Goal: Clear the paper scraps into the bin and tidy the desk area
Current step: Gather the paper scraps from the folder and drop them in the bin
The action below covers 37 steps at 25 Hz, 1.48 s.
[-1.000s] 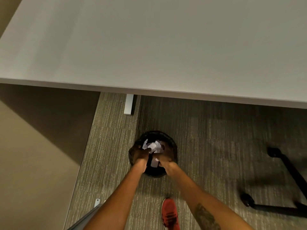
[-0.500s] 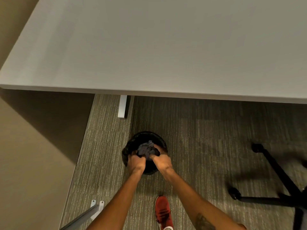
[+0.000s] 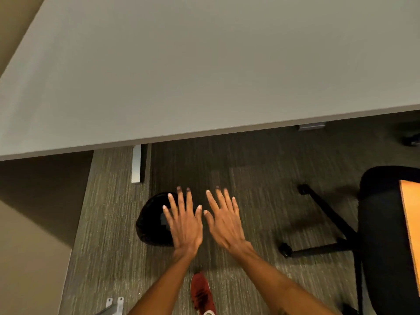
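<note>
A round black bin stands on the carpet below the front edge of the grey desk. A pale scrap shows faintly inside it. My left hand hovers over the bin's right half, palm down, fingers spread, holding nothing. My right hand is beside it to the right, above the carpet, also flat with fingers apart and nothing in it. The two hands are close but apart. No paper is visible on the desk top.
A white desk leg stands just behind the bin. A black office chair with its wheeled base is at the right. My red shoe is on the carpet near the bottom. A beige wall runs along the left.
Both hands were down in the bin, pressing paper and a dark wad into it. They have now come up out of it and opened flat. The view has shifted right, showing more of the chair.
</note>
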{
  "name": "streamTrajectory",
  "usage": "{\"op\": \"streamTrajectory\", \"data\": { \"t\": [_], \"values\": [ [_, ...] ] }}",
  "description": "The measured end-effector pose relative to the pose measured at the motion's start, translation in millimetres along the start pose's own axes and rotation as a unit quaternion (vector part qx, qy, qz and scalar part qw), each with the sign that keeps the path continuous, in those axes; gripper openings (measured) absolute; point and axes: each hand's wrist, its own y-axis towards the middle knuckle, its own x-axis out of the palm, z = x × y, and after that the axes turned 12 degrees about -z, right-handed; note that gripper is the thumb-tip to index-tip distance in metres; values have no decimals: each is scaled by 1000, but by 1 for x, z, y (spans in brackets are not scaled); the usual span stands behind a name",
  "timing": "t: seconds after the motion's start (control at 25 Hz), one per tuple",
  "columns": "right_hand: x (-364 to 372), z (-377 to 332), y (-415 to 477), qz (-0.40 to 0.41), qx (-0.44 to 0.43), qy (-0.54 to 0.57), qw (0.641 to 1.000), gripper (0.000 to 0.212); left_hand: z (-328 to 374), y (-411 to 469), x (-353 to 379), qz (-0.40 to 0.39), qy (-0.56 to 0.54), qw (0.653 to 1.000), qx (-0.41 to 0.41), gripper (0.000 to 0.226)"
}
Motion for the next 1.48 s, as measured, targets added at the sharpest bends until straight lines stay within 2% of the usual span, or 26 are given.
{"op": "streamTrajectory", "data": {
  "t": [0.12,0.24,0.56,0.84,1.2,1.36,1.48],
  "values": [
    [-39,47,-28,61,-4,-39,997,57,65,-18,-3,15,33,997,71,64],
    [-82,101,-55,100,27,-48,993,61,135,-31,0,2,56,990,131,65],
    [-179,268,-148,163,168,-18,972,64,331,-61,37,-50,59,951,298,61],
    [-224,396,-231,199,279,13,939,68,474,-91,84,-79,83,912,395,64],
    [-230,509,-297,227,360,32,904,72,593,-109,138,-113,116,871,463,67],
    [-220,551,-287,209,354,62,910,55,619,-114,160,-169,80,859,476,64],
    [-225,568,-258,221,336,71,913,42,622,-105,170,-159,66,861,478,60]
  ]
}}
